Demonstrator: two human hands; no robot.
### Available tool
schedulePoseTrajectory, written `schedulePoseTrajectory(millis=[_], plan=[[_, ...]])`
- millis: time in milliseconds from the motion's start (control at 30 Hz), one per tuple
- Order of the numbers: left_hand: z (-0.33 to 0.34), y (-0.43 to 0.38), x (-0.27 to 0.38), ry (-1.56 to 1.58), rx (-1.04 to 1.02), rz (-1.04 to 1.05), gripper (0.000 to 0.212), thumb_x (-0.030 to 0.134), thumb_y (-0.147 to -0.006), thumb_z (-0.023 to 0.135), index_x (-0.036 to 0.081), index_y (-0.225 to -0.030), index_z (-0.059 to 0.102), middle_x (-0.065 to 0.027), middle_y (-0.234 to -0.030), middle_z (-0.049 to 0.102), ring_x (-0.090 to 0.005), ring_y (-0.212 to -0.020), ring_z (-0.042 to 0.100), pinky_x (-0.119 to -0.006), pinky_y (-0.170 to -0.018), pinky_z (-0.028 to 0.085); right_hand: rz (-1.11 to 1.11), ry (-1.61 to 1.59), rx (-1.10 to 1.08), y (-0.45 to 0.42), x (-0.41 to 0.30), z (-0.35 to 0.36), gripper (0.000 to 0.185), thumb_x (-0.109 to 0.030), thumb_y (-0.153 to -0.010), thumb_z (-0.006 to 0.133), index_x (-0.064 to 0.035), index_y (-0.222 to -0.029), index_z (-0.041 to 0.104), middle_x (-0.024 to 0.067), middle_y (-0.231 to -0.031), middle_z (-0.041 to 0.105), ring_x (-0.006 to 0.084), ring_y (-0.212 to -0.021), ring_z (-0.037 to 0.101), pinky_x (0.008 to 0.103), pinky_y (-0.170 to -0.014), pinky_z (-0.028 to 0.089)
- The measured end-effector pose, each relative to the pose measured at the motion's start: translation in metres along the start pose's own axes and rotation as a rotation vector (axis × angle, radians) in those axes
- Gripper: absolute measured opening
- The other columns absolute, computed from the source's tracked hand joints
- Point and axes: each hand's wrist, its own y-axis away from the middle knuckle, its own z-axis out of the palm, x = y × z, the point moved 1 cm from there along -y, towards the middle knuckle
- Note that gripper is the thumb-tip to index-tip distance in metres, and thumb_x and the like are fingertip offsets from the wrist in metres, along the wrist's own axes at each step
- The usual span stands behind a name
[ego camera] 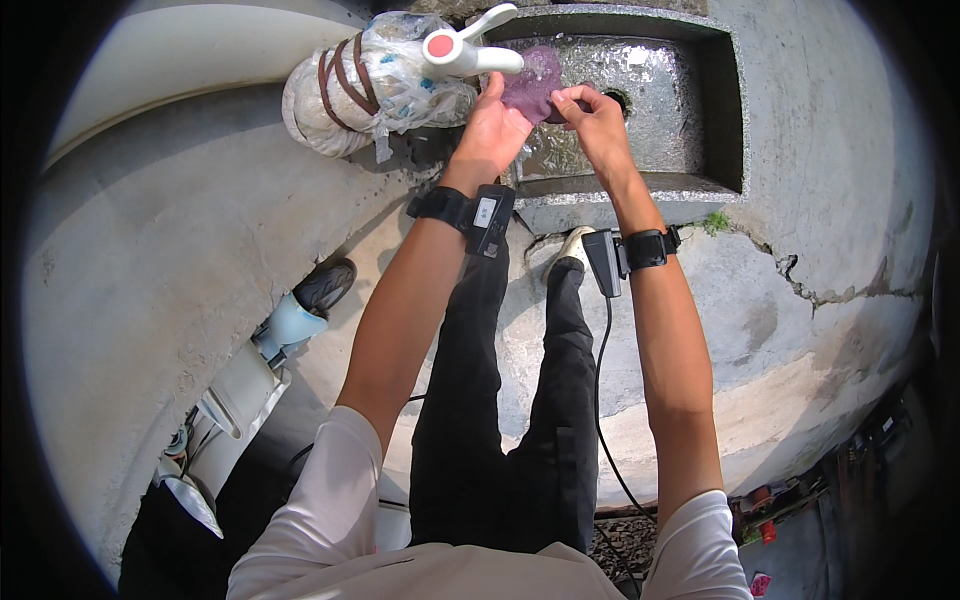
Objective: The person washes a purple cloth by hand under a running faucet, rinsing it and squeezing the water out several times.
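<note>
A wet purple cloth (534, 86) lies over the fingers of my left hand (496, 127), which is palm up under the spout of a white tap (480, 60). The cloth covers the left fingertips. My right hand (592, 112) pinches the cloth's right edge between thumb and fingers. Water glistens on the cloth below the spout. Both hands are over the left part of a rectangular stone sink (652, 196), whose wet floor has a round drain hole (618, 100) just right of my right hand.
Left of the tap stands a pipe wrapped in cloth and plastic (390, 71), bound with brown cord. A large pale curved object (217, 41) is behind it. A white and light-blue electric scooter (240, 390) stands at lower left. A black cable (600, 375) hangs from my right wrist device.
</note>
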Motion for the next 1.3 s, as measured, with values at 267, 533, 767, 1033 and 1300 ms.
schedulePoseTrajectory(millis=[267,533,767,1033,1300], plan=[[0.011,-0.004,0.012,-0.169,0.03,0.029,0.039,0.027,-0.102,0.028,-0.001,-0.121,0.046,-0.0129,-0.122,0.054,-0.0233,-0.112,0.053,-0.037,-0.097,0.044,0.166,-0.011,0.035,-0.006,0.008,-0.008,0.047,-0.046,-0.089,0.053,-0.0026,-0.077,0.067,-0.0001,-0.056,0.053,0.009,-0.052,0.044,0.0221,-0.05,0.034],[0.011,0.003,0.001,-0.247,0.078,-0.007,0.035,0.03,-0.101,0.032,0.002,-0.119,0.045,-0.0115,-0.117,0.056,-0.0213,-0.104,0.058,-0.035,-0.09,0.048,0.221,0.057,0.029,-0.004,-0.014,0.006,0.037,-0.038,-0.087,0.062,-0.0018,-0.078,0.064,-0.0002,-0.061,0.053,0.0085,-0.054,0.045,0.0258,-0.049,0.037],[0.0,-0.005,0.006,-0.227,0.052,-0.022,0.037,0.032,-0.101,0.031,0.003,-0.12,0.045,-0.0117,-0.117,0.056,-0.0224,-0.106,0.057,-0.039,-0.088,0.05,0.012,0.115,-0.158,0.003,0.007,-0.006,0.017,-0.016,-0.092,0.056,-0.0011,-0.088,0.064,-0.002,-0.071,0.055,0.0063,-0.062,0.044,0.0226,-0.059,0.038],[0.015,0.0,0.015,-0.39,0.021,0.0,0.035,0.008,-0.09,0.055,0.003,-0.122,0.043,-0.0069,-0.112,0.056,-0.0198,-0.104,0.057,-0.035,-0.086,0.048,0.001,-0.129,-0.095,0.018,0.002,-0.012,0.014,0.0,-0.082,0.055,-0.0004,-0.095,0.061,0.0,-0.082,0.059,0.0074,-0.074,0.05,0.0236,-0.067,0.041],[0.008,-0.002,0.034,-0.554,-0.012,0.084,0.041,-0.003,-0.08,0.061,0.003,-0.118,0.046,-0.0085,-0.109,0.058,-0.0175,-0.101,0.057,-0.03,-0.089,0.046,0.152,-0.24,-0.072,0.03,0.019,-0.036,0.02,-0.007,-0.078,0.055,-0.0058,-0.098,0.058,0.0006,-0.094,0.059,0.011,-0.086,0.053,0.0234,-0.076,0.04]])
